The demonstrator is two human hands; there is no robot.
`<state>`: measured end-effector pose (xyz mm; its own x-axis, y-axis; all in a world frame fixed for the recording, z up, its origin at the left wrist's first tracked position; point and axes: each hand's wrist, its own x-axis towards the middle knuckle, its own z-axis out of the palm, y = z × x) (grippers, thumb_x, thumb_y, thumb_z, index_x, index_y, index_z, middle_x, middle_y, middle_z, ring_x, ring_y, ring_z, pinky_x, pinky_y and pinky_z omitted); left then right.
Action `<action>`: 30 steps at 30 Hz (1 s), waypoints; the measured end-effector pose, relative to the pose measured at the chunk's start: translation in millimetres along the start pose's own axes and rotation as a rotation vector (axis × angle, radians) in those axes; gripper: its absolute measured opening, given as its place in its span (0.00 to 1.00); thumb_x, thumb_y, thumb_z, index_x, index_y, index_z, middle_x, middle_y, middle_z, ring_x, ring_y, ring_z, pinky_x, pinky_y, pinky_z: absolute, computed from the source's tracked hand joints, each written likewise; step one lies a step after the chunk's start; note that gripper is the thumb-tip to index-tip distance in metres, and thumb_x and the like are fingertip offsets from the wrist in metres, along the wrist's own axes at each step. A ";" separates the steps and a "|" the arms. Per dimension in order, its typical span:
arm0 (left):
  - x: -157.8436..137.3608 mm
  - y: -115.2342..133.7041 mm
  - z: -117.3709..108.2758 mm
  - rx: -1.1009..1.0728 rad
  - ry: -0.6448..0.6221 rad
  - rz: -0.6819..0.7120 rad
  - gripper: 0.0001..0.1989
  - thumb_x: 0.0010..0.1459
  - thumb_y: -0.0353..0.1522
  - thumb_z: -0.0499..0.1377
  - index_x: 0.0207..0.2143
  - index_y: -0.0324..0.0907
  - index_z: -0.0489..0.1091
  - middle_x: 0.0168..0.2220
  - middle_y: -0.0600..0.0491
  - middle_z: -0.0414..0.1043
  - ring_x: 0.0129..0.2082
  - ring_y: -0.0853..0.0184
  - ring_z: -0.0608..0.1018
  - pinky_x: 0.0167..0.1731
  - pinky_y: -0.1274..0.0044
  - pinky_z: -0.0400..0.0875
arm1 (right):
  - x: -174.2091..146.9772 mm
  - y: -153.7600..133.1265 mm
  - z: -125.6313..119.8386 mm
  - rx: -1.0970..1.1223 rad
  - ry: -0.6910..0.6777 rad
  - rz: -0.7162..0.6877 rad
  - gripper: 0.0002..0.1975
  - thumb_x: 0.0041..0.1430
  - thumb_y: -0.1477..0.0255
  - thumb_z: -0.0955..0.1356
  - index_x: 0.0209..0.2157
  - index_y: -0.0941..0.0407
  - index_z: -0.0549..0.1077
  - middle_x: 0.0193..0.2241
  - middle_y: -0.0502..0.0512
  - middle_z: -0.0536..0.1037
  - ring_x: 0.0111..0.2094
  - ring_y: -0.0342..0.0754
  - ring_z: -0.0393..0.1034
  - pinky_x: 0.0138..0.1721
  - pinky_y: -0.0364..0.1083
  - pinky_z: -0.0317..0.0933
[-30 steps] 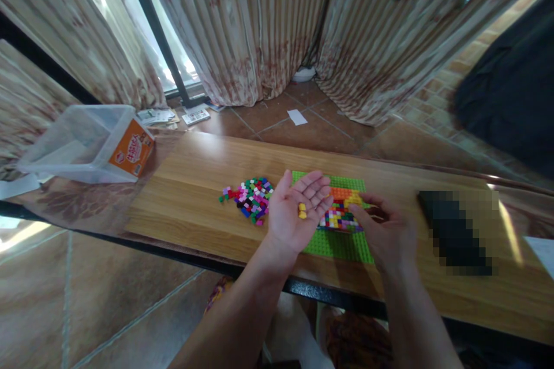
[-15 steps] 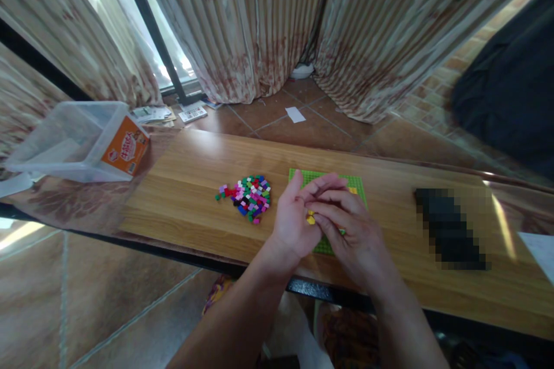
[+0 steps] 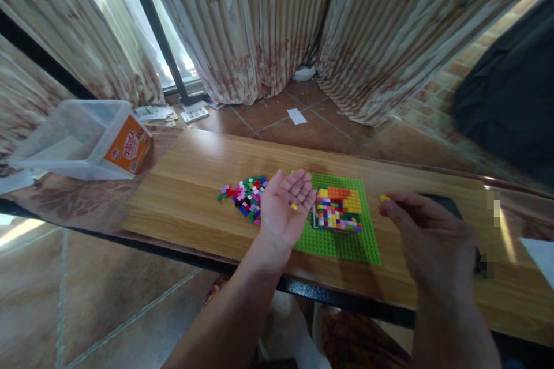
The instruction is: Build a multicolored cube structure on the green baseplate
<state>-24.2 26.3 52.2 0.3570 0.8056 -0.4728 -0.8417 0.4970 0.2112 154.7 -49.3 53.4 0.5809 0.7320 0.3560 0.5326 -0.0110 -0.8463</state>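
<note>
Palm up and slightly cupped, my left hand (image 3: 281, 222) holds a small yellow brick (image 3: 294, 206), its fingers stretched out. My right hand (image 3: 433, 236) is closed in a pinch on another yellow brick (image 3: 384, 198), in the air to the right of the green baseplate (image 3: 337, 251). On that plate stands a block of many-coloured bricks (image 3: 335, 213), with orange and yellow at the back. Left of my left hand lies a pile of loose mixed-colour bricks (image 3: 246, 193), partly hidden by the hand.
A clear plastic box (image 3: 82, 121) with an orange label stands at the table's left end. Behind my right hand lies a dark flat object (image 3: 445, 203), partly pixelated. White paper (image 3: 539, 256) is at the right edge. Curtains (image 3: 259, 29) hang beyond the wooden table (image 3: 173, 184).
My hands have parted. The right hand has moved right, pinching a yellow brick, and the left has shifted slightly left. The brick block on the baseplate is now uncovered.
</note>
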 end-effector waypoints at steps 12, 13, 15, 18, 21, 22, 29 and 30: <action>-1.3 -2.3 2.2 -0.013 -0.016 -0.026 0.15 0.60 0.38 0.55 0.28 0.36 0.74 0.28 0.48 0.76 0.29 0.70 0.76 0.38 0.76 0.69 | -4.8 12.9 12.6 -0.292 -0.378 -0.321 0.09 0.61 0.67 0.66 0.35 0.53 0.78 0.36 0.54 0.77 0.37 0.49 0.74 0.41 0.50 0.68; -1.4 -2.0 2.3 -0.016 -0.016 -0.026 0.15 0.60 0.38 0.55 0.28 0.36 0.74 0.28 0.48 0.76 0.28 0.70 0.76 0.39 0.76 0.69 | -4.9 14.8 14.0 -0.302 -0.380 -0.327 0.09 0.61 0.67 0.66 0.35 0.53 0.78 0.37 0.54 0.77 0.37 0.49 0.73 0.41 0.50 0.68; -1.8 -1.5 2.5 -0.019 -0.016 -0.028 0.15 0.60 0.38 0.55 0.28 0.36 0.74 0.27 0.48 0.75 0.28 0.70 0.76 0.39 0.77 0.69 | -5.0 17.7 16.2 -0.334 -0.379 -0.344 0.10 0.61 0.67 0.66 0.34 0.54 0.78 0.36 0.55 0.76 0.38 0.50 0.73 0.41 0.51 0.67; -2.3 -1.2 2.6 -0.018 -0.018 -0.029 0.16 0.60 0.38 0.54 0.28 0.36 0.74 0.27 0.48 0.75 0.28 0.71 0.76 0.38 0.77 0.69 | -5.3 19.2 18.3 -0.372 -0.371 -0.353 0.09 0.60 0.67 0.66 0.34 0.54 0.78 0.36 0.56 0.76 0.39 0.51 0.72 0.41 0.52 0.67; -2.5 -1.1 2.4 -0.020 -0.026 -0.026 0.16 0.60 0.38 0.54 0.28 0.35 0.74 0.27 0.49 0.75 0.28 0.71 0.76 0.38 0.77 0.69 | -6.3 19.4 20.0 -0.355 -0.341 -0.330 0.08 0.58 0.68 0.67 0.32 0.54 0.79 0.36 0.55 0.75 0.38 0.51 0.72 0.38 0.51 0.67; -2.5 -1.1 2.3 -0.021 -0.026 -0.027 0.16 0.60 0.38 0.54 0.29 0.35 0.74 0.27 0.49 0.75 0.28 0.71 0.76 0.38 0.77 0.69 | -6.8 19.4 20.8 -0.342 -0.328 -0.316 0.08 0.57 0.69 0.67 0.32 0.54 0.79 0.36 0.55 0.75 0.38 0.50 0.72 0.37 0.50 0.67; -1.8 -0.8 1.5 -0.023 -0.028 -0.028 0.16 0.61 0.38 0.54 0.29 0.35 0.73 0.27 0.49 0.75 0.28 0.71 0.76 0.37 0.77 0.70 | -8.6 17.8 26.6 -0.206 -0.259 -0.110 0.07 0.52 0.67 0.69 0.30 0.55 0.78 0.35 0.55 0.76 0.32 0.47 0.71 0.31 0.47 0.67; -1.5 -0.8 1.3 -0.023 -0.030 -0.027 0.16 0.60 0.38 0.54 0.29 0.35 0.73 0.27 0.49 0.75 0.28 0.71 0.76 0.37 0.77 0.70 | -8.5 17.8 27.4 -0.194 -0.242 -0.079 0.07 0.51 0.67 0.69 0.30 0.55 0.78 0.35 0.55 0.77 0.32 0.47 0.71 0.31 0.47 0.67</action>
<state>-23.6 25.1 53.9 0.3919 0.8013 -0.4520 -0.8405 0.5117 0.1783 142.3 -37.0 24.6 0.3820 0.8764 0.2934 0.6910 -0.0600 -0.7204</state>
